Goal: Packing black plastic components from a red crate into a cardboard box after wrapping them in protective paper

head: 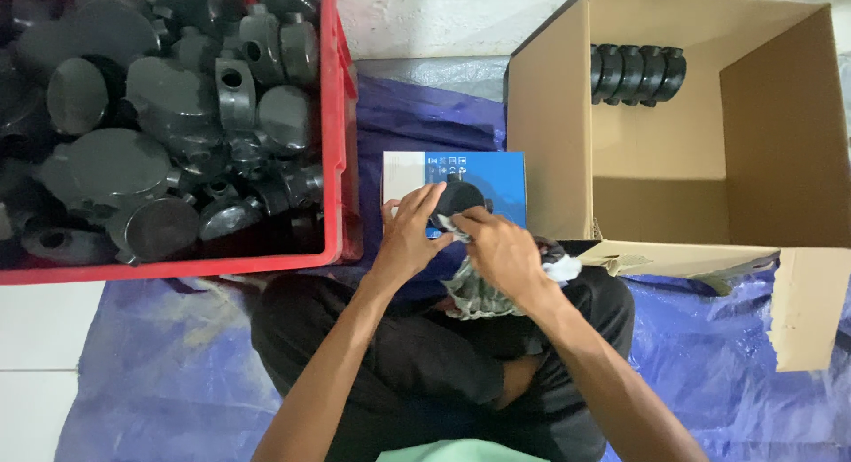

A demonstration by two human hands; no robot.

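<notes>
black round part (461, 196) between left hand (409, 234) fingers, right hand (501, 252) pressing rag (474, 293).

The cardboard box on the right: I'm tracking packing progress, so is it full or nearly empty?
Nearly empty. The cardboard box is open, and only one short row of black round parts stands against its far wall; the rest shows bare cardboard.
</notes>
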